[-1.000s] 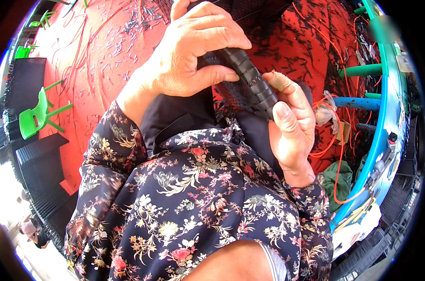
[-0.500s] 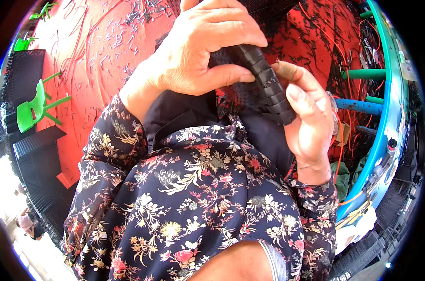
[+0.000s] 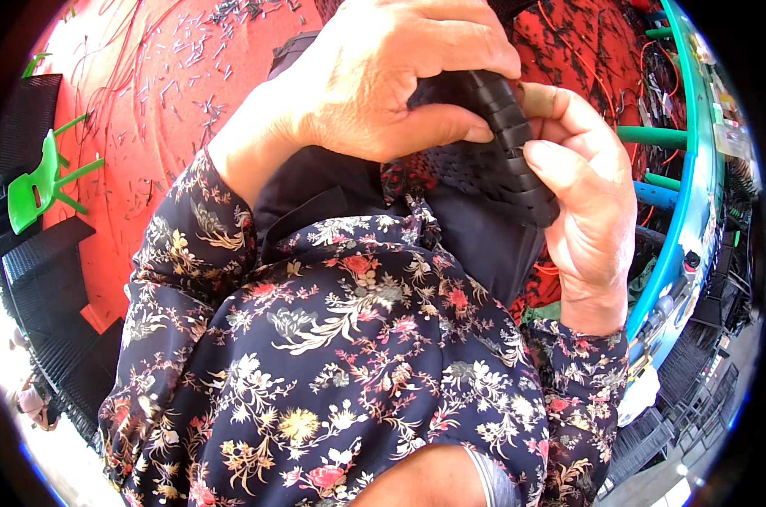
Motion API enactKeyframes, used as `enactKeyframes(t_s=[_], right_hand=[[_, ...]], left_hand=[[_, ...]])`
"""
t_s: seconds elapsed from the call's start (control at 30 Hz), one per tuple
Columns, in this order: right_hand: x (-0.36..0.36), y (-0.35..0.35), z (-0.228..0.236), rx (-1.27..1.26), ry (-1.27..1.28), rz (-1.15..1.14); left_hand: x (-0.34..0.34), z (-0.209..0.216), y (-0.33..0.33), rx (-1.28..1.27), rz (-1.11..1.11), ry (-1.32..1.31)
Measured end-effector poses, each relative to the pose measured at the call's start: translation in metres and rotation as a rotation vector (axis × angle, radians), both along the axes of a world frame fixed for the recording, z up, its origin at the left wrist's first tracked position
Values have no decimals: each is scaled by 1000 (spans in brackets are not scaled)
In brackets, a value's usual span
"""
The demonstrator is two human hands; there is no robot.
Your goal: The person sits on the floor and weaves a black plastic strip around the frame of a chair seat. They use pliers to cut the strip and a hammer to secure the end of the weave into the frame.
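- Here, the left hand (image 3: 374,80) clamps over the black woven piece (image 3: 493,160), fingers curled tight.
- The right hand (image 3: 590,211), at three o'clock, pinches its braided edge.
- Green plastic chair (image 3: 40,182) at nine o'clock.

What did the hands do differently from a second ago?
Little changed. The left hand shifted slightly further over the black woven piece, and the right hand moved its thumb a bit along the edge. Both hands kept their grip on it, above the floral-sleeved lap, with the red floor behind as before.
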State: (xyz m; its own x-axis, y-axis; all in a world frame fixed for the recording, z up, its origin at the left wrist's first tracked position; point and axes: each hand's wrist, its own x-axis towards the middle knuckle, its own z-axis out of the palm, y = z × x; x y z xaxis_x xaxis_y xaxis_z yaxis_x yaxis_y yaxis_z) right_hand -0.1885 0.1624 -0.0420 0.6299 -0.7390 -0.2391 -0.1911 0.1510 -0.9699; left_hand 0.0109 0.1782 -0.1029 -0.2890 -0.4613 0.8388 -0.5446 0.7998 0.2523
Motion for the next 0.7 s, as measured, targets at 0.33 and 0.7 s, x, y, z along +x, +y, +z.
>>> enactKeyframes(t_s=[0.33,0.7], right_hand=[[0,8,9,-604,327,32],[-47,-2,-31,-281,-71,-225]], left_hand=[[-7,2,-3,17,-3,-16],[-4,4,-7,73,65,-141]])
